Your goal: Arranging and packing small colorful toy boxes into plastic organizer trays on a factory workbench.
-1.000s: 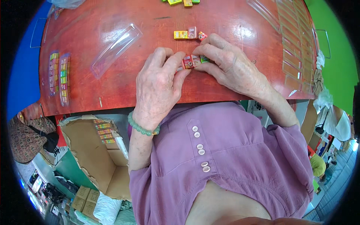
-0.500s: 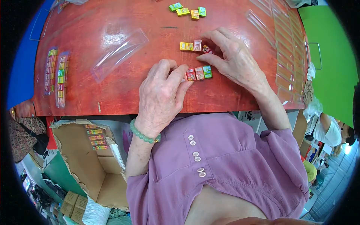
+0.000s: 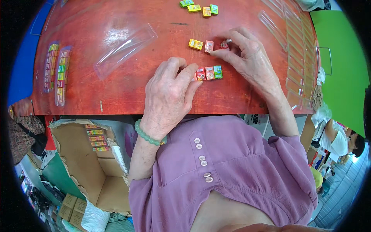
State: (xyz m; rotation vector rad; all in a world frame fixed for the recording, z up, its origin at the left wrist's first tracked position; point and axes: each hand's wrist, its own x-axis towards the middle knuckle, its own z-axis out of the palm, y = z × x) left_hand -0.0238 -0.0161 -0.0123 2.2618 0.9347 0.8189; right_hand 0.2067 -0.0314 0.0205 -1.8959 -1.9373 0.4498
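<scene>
My left hand [image 3: 170, 91], with a green bead bracelet at its wrist, pinches the left end of a short row of small candy-like boxes. In that row a red box [image 3: 200, 74], a pink box [image 3: 209, 73] and a green box [image 3: 218, 72] stand side by side; the left end is hidden by my fingers. Farther off, my right hand [image 3: 245, 52] curls its fingers around a small dark red box [image 3: 224, 44], partly covered. Its thumb tip lies by another pink box [image 3: 209, 46]. A yellow box [image 3: 196, 44] lies left of that, slightly apart.
Several green, yellow and orange boxes [image 3: 206, 12] lie at the red table's [image 3: 127, 89] far side. A clear plastic tray [image 3: 125, 50] lies left; two filled trays [image 3: 62, 77] stand beyond it. Empty clear trays [image 3: 297, 50] line the right. A cardboard box [image 3: 79, 154] stands below the table edge.
My right hand has shifted right, and the dark red box has moved with its fingers, away from the pink one. A gap now shows between the yellow and pink boxes. My left hand keeps its pinch.
</scene>
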